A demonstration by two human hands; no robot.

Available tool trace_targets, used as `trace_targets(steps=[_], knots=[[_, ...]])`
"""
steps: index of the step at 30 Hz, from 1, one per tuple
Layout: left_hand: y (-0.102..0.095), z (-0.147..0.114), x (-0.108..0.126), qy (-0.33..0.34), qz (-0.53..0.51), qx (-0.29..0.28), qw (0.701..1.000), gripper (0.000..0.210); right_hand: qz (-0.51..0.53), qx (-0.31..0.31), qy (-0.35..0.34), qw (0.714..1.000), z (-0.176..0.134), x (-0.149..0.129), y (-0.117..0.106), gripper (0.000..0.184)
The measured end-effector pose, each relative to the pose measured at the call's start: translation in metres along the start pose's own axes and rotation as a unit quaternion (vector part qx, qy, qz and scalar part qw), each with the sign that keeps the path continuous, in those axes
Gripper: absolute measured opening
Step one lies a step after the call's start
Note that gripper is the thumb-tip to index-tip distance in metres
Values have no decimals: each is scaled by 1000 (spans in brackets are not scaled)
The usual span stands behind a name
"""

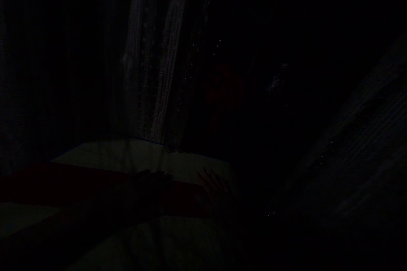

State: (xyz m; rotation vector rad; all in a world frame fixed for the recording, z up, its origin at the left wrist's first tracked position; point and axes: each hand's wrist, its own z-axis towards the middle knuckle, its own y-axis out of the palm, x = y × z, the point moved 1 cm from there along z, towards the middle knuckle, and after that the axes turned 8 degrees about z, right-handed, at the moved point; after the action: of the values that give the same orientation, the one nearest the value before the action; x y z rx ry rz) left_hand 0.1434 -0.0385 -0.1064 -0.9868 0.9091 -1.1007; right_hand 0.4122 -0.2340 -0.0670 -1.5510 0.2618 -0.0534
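Pale cloth [140, 156], flat and crossed by a dark red band [95, 186], is seen low in the view, in front of the hanging garments; both hands are laid on it. The scene is very dark and much detail is lost.

The left hand [152, 182] is laid over the red band, with the forearm coming in from the lower left. Its fingers appear to be held together and flat, though this cannot be told with certainty. The right hand [216, 188] is placed just beside it, at the edge of the pale area, with fingers [203, 175] spread and pointing away from the body. Nothing is seen pinched in either hand.

Judged step: the cloth is being pressed or smoothed flat, not lifted. A further move would call for an even palm contact along the band so that no crease is dragged in.

Behind, a light patterned garment [149, 72] is hung upright, with a darker sequined garment [197, 76] just beside it. A striped fabric [359, 152] is seen at the right.
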Motion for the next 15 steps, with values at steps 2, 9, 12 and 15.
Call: trace_targets(steps=[2,9,12,15], knots=[[0,0,2,-2,6,3,1000,81,-14,-30,13,999,-3,-3,-2,71],[1,-1,8,-12,-4,44,999,85,16,28,-54,998,-6,-21,-1,72],[2,-1,6,-8,3,27,1000,87,45,86,-86,991,4,-33,-9,67],[2,-1,4,-3,-1,6,1000,88,43,103,-93,989,13,-30,-24,66]])
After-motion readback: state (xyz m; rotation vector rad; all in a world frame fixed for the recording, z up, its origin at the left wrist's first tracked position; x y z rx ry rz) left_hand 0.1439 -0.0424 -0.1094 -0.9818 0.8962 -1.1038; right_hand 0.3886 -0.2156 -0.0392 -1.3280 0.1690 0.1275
